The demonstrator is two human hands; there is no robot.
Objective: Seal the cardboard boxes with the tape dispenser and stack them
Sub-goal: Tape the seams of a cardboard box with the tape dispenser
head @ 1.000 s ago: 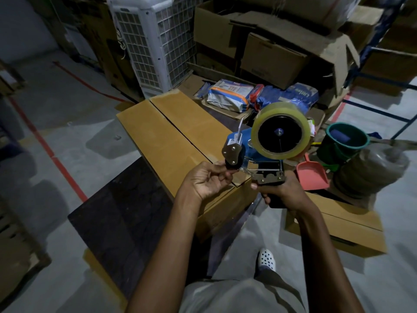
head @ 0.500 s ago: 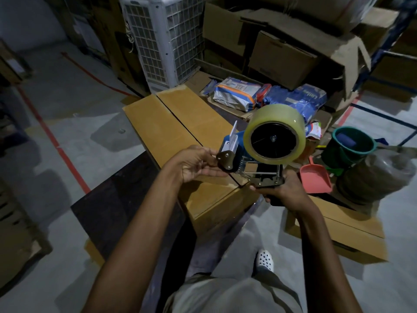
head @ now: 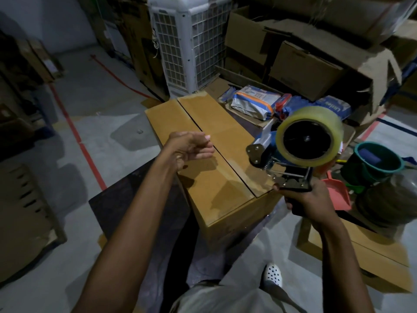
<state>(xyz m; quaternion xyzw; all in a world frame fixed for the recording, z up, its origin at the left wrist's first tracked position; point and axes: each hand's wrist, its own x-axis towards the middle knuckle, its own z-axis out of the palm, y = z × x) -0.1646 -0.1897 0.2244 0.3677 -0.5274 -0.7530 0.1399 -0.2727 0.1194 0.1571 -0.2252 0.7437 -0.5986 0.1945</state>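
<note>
gripping the tape dispenser [head: 266, 152] by its handle in the right hand [head: 309, 199], fingers [head: 287, 201] curled tight round it, handle almost wholly buried in the fist. holding it up over the near right corner of the long cardboard box [head: 209, 181]; touching the lid or clear of it, can't tell from this angle. big clear tape roll [head: 309, 141] smeared with blur at its right edge and blocking most of the blue body behind.

floating the left hand [head: 189, 147] just above the box top, fingers loosely curled, pinching nothing. flaps shut on the box, dark seam down the middle. glossy patch near the close end, tape or glare, hard to say in this dim light. box base hidden on the near side by a dark sheet [head: 126, 206] and the left forearm.

second cardboard box [head: 361, 249] low on the right, on the floor [head: 101, 105], partly covered by the right arm. past the roll, a green bucket [head: 372, 163], a pink dustpan [head: 338, 193] half lost behind the fist, a brown bundle [head: 388, 206] under plastic, too murky to name. printed bags [head: 252, 102] beyond the box, lettering unreadable. white air cooler [head: 189, 41] chopped off by the top edge. more cartons [head: 304, 68] piled behind, deep in shadow. one white shoe [head: 273, 274] poking out at the bottom.
</note>
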